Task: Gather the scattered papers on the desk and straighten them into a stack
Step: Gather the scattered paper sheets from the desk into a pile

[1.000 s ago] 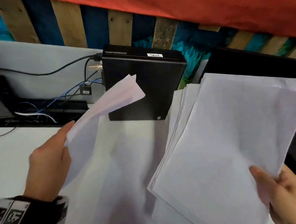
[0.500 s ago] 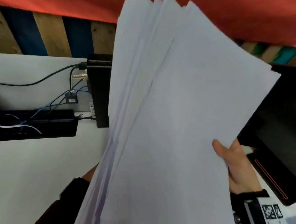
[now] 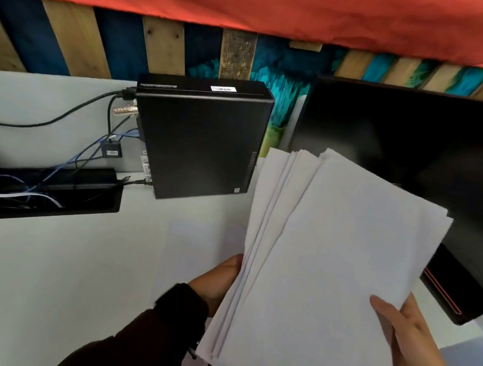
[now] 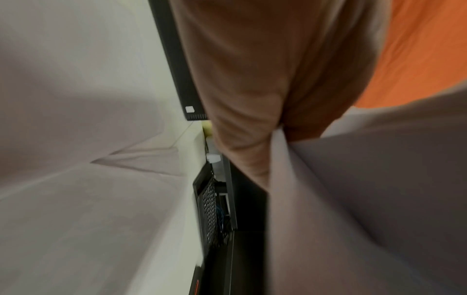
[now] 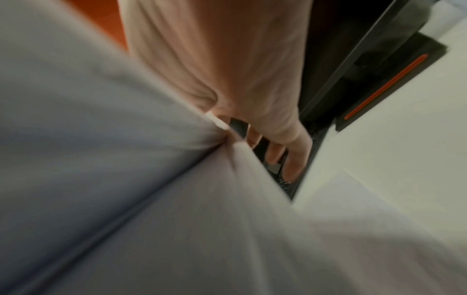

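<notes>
Cable tray (image 3: 54, 190): black, on the white desk (image 3: 45, 281) at far left, holding tangled blue and white cables.
Desktop computer (image 3: 203, 137): upright, right of the tray.
Left hand (image 3: 218, 281): grips the paper stack's left edge.
Paper stack (image 3: 323, 275): fanned, lifted off the desk, between both hands.
Right hand (image 3: 413, 347): thumb over, fingers under, pinching the right edge.
</notes>
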Demonstrator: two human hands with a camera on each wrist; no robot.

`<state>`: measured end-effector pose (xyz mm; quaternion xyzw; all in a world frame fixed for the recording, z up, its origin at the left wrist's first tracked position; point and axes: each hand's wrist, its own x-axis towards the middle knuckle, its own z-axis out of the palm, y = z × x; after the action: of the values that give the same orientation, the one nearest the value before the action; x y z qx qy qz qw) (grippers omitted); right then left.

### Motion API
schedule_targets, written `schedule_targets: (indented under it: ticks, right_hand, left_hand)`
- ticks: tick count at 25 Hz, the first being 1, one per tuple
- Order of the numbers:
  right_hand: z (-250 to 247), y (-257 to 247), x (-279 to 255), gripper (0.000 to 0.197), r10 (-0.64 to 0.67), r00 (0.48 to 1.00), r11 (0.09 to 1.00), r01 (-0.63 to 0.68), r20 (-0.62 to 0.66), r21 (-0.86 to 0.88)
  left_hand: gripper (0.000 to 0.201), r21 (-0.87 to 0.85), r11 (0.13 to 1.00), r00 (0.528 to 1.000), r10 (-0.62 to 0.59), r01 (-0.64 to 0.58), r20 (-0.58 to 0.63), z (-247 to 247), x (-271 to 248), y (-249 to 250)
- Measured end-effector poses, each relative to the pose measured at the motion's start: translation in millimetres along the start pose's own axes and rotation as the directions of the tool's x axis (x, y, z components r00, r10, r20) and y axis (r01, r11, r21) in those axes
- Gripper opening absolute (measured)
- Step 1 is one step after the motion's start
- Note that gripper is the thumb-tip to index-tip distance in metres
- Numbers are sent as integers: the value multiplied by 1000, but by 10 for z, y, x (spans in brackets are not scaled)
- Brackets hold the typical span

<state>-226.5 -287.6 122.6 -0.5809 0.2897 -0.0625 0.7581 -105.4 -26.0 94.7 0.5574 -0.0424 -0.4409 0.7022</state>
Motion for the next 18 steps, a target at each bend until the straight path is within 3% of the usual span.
schedule_targets:
  ticks: [4, 7, 11, 12, 14, 16, 18]
  right_hand:
    - [-123, 129, -126, 37, 132, 988, 989, -126, -81, 73]
    - [-242, 201, -136, 46, 193, 981, 980, -191, -37, 51]
    - [-314, 285, -78, 58, 212, 977, 975, -213, 21, 58]
    - [-297, 299, -37, 59, 198, 979, 979, -200, 38, 45]
    - [-202, 308, 109, 56, 159, 984, 987, -159, 79, -3]
    - [19, 258, 265, 49, 112, 983, 993, -107, 142, -43]
    - [395, 209, 397, 46, 72, 968, 997, -60, 241, -57]
  left_hand:
    - [36, 33, 991, 990, -129, 131, -57, 99, 286, -106]
    - [30, 44, 984, 982, -171, 175, -80, 126, 417, -163]
    - [38, -62, 992, 987, -118, 112, -106, 142, 356, -56]
    - [44, -167, 982, 991, -107, 93, -76, 111, 346, -2]
    - [37, -235, 968, 996, -92, 90, 2, 14, 222, 96]
    - [24, -73, 988, 991, -135, 134, -6, -160, 94, 80]
    - [37, 74, 995, 987, -61, 73, -148, -428, -35, 11]
